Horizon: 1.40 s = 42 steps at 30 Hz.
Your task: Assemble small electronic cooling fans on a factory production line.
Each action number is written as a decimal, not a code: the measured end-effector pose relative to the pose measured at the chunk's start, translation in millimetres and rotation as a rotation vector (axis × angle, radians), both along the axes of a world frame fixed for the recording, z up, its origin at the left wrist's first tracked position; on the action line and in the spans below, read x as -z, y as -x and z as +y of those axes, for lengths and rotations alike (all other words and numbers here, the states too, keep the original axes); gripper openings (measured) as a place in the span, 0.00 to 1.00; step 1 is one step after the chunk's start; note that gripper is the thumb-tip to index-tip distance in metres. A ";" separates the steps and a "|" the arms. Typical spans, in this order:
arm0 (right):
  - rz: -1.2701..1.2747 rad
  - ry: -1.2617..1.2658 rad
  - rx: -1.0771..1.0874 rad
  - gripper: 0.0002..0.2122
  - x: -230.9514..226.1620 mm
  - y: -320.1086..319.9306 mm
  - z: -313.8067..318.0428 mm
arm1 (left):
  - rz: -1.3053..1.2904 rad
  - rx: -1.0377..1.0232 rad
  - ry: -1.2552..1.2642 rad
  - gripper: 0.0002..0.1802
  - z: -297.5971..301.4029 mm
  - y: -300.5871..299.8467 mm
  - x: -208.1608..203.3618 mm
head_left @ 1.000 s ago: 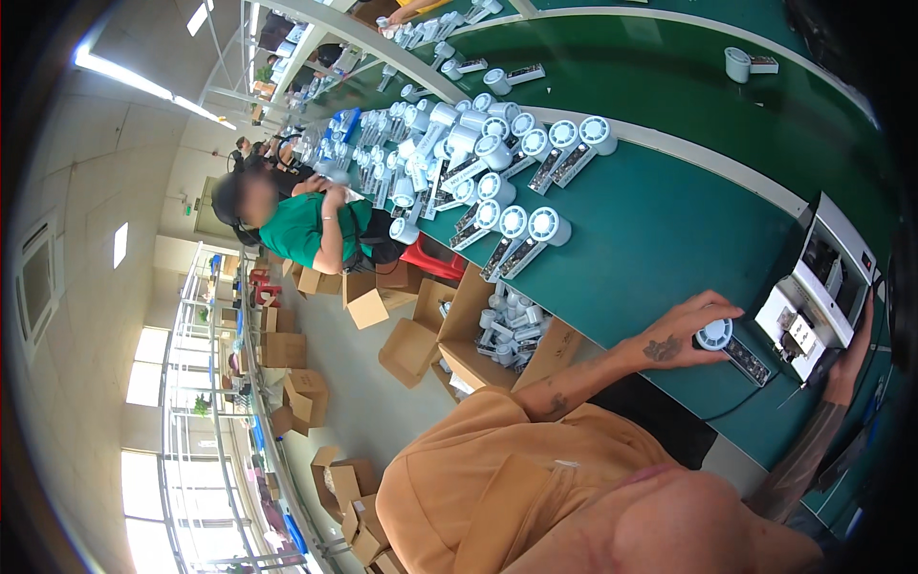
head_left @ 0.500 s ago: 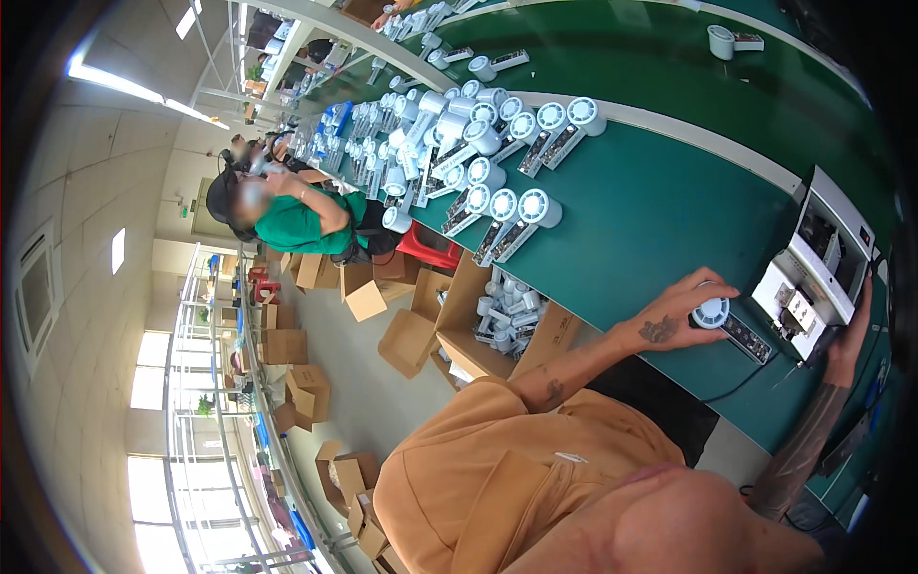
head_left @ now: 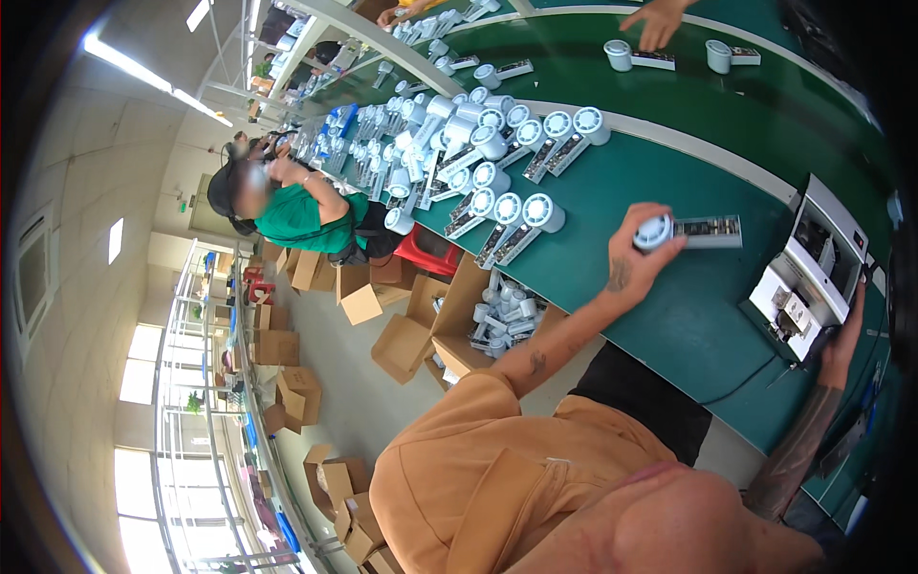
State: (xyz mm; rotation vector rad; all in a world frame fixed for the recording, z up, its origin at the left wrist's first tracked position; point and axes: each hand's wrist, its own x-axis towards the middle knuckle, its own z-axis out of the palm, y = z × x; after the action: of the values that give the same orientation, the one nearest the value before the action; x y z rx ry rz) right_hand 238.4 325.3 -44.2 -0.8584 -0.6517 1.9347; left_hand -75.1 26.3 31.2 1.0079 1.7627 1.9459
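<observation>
My left hand (head_left: 643, 251) is closed around the round slotted head of a white plastic device (head_left: 708, 231). Its long, open housing points right and shows a circuit board inside. Hand and device are above the green table, left of a white and black bench machine (head_left: 798, 287) with a socket-like block on its front. On the machine's right side lies my right hand (head_left: 851, 330), fingers stretched along the casing and partly hidden. A large group of similar white devices (head_left: 543, 212) lies on the table to the left.
Past a pale rail, a green conveyor belt (head_left: 564, 57) carries more devices; another person's hand (head_left: 658, 21) reaches over it. A box of devices (head_left: 459, 337) stands below the table's left edge. A person in green (head_left: 304, 222) works further left. A black cable (head_left: 741, 387) hangs from the machine.
My left hand has moved left and away from the machine with the device, whose housing has turned level. My right hand stays at the machine. Another person's hand and another device have appeared on the belt.
</observation>
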 end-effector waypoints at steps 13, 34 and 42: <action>0.054 -0.023 -0.010 0.22 -24.6 18.1 -22.4 | 0.405 -0.189 -0.035 0.26 184.1 120.3 33.4; -0.065 0.088 0.114 0.25 33.6 -36.4 0.3 | 0.814 -0.179 0.198 0.35 211.9 164.7 37.5; -0.038 0.065 0.058 0.24 27.3 -24.0 2.3 | 0.738 -0.219 0.322 0.37 211.7 169.8 35.2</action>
State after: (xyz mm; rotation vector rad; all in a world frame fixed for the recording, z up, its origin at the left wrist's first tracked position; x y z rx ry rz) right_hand 262.4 327.6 -71.5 -0.9462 -0.5830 1.9002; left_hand -244.9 238.0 -4.0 1.5890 2.5606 1.3937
